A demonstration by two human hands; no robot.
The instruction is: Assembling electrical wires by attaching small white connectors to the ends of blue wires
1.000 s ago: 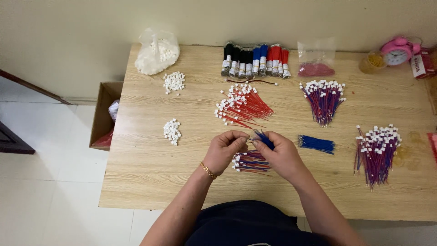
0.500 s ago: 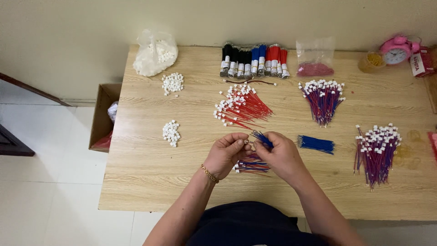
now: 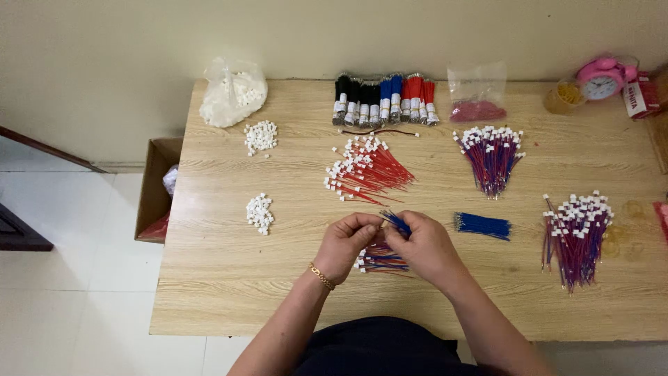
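I see my left hand [image 3: 346, 244] and right hand [image 3: 423, 245] pinched together on a blue wire [image 3: 394, 221] above a small red-and-blue wire bundle [image 3: 379, 259] on the wooden table [image 3: 209, 278], loose blue wires [image 3: 482, 225] just right, red connector-tipped wires [image 3: 365, 172] behind.

Bare table [image 3: 209, 278] left (wire bundles [image 3: 365, 170] ahead)

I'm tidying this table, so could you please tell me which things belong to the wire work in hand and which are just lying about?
In use:
left hand and right hand, pinching blue wires
finished wires under the hands
loose blue wires
white connector pile

Lying about:
pink alarm clock
cardboard box
bag of pink bits
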